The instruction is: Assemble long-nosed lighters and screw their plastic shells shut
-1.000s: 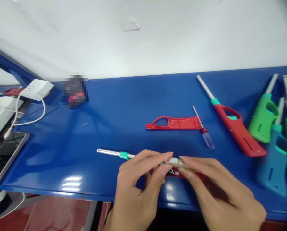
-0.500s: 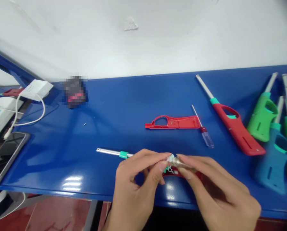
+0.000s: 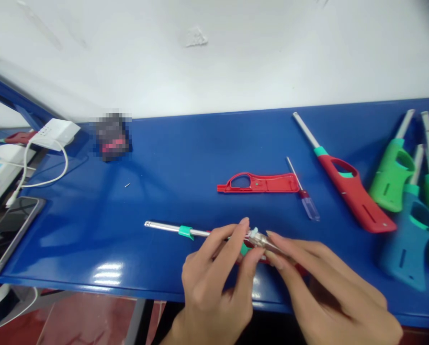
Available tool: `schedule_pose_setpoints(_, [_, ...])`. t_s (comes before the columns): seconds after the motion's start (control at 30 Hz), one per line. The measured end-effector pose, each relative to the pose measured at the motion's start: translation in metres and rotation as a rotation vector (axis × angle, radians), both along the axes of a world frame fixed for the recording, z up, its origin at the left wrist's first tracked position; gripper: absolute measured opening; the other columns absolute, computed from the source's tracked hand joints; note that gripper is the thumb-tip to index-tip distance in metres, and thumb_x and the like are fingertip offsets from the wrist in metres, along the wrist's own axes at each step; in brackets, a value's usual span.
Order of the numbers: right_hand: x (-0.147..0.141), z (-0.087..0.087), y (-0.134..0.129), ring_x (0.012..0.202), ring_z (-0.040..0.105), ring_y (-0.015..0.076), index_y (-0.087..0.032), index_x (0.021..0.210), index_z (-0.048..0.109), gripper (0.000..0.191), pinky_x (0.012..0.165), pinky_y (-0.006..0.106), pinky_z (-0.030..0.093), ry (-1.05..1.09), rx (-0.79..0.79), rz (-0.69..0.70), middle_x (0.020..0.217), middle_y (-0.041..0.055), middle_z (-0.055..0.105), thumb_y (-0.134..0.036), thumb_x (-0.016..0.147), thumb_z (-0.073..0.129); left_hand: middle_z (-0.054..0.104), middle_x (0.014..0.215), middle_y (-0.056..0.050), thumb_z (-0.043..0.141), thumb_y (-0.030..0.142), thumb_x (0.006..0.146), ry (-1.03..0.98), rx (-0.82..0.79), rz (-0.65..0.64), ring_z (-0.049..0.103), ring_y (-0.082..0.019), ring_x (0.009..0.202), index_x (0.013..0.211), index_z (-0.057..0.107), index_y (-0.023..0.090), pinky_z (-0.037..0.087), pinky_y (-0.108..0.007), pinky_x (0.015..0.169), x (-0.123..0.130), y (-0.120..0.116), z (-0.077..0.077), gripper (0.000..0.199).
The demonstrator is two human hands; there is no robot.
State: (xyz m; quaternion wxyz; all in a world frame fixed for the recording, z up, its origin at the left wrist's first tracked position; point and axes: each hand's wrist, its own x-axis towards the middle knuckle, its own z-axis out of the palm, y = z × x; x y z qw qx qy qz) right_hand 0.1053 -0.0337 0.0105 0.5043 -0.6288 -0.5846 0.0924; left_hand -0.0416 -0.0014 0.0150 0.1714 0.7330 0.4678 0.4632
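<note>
Between my fingertips is a small clear gas tank (image 3: pixel 262 240) with a pale blue valve at its left end. My right hand (image 3: pixel 329 282) pinches its right part between thumb and fingers. At the valve end, my left hand (image 3: pixel 218 278) closes round the tank, its thumb against the near side and its index finger beside the valve. Beneath lies an opened lighter, whose metal tube (image 3: pixel 164 226) and green collar (image 3: pixel 186 232) stick out to the left; its red body is mostly hidden by my hands.
Behind my hands lie a red half shell (image 3: pixel 277 183) and a screwdriver (image 3: pixel 308 201). A red lighter (image 3: pixel 358 196), a green lighter (image 3: pixel 387 189) and a blue lighter (image 3: pixel 408 239) are at right. A phone (image 3: pixel 15 230), a white charger (image 3: pixel 56 133) and a tiny metal pin (image 3: pixel 127 185) are left.
My left hand has shifted slightly right; its index finger has risen off the valve and its thumb has moved along the tank. The right hand still holds the tank.
</note>
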Motion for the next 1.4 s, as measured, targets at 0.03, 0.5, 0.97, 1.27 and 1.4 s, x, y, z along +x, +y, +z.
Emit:
schedule_pose_setpoints(0.03, [0.000,0.000,0.000,0.082,0.077,0.0106,-0.031,0.113,0.082,0.024,0.076,0.024,0.063,-0.006,0.005,0.000,0.103,-0.0076,0.081,-0.012,0.099,0.076,0.080,0.114,-0.008,0.068,0.010,0.105,0.004,0.010,0.004,0.078,-0.010,0.091,0.130,0.074,0.009,0.064,-0.016,0.078,0.001,0.000,-0.001,0.026])
schedule_pose_setpoints(0.5, [-0.001,0.002,-0.002,0.079,0.077,0.0107,-0.031,0.112,0.082,0.028,0.076,0.026,0.063,-0.018,0.001,-0.079,0.102,-0.0078,0.082,-0.008,0.096,0.077,0.081,0.117,-0.011,0.069,0.005,0.103,-0.010,0.032,0.039,0.080,-0.012,0.103,0.128,0.073,0.007,0.066,-0.017,0.091,0.017,-0.005,-0.004,0.025])
schedule_pose_setpoints(0.97, [-0.006,0.004,-0.001,0.083,0.077,0.0062,-0.034,0.111,0.083,0.027,0.081,0.020,0.062,0.067,0.013,-0.121,0.104,-0.0124,0.082,-0.011,0.097,0.078,0.077,0.122,-0.010,0.066,0.014,0.106,-0.024,-0.101,-0.005,0.077,-0.009,0.080,0.142,0.068,0.011,0.068,-0.018,0.079,0.012,-0.008,0.005,0.036])
schedule_pose_setpoints(1.27, [-0.005,0.005,0.002,0.078,0.077,0.0099,-0.029,0.106,0.083,0.022,0.074,0.023,0.064,0.104,0.023,-0.086,0.099,-0.0068,0.082,-0.010,0.097,0.077,0.076,0.126,-0.010,0.063,0.017,0.107,0.019,-0.137,-0.033,0.070,-0.007,0.066,0.148,0.064,0.014,0.067,-0.020,0.068,0.008,-0.013,0.010,0.041])
schedule_pose_setpoints(1.4, [0.004,0.009,-0.002,0.084,0.078,0.0098,-0.029,0.106,0.083,0.015,0.078,0.020,0.063,0.033,-0.064,-0.091,0.103,-0.0059,0.082,-0.017,0.100,0.076,0.074,0.131,-0.009,0.062,0.014,0.106,0.078,-0.163,-0.017,0.072,-0.008,0.076,0.151,0.063,0.016,0.067,-0.023,0.082,0.002,-0.011,0.013,0.045])
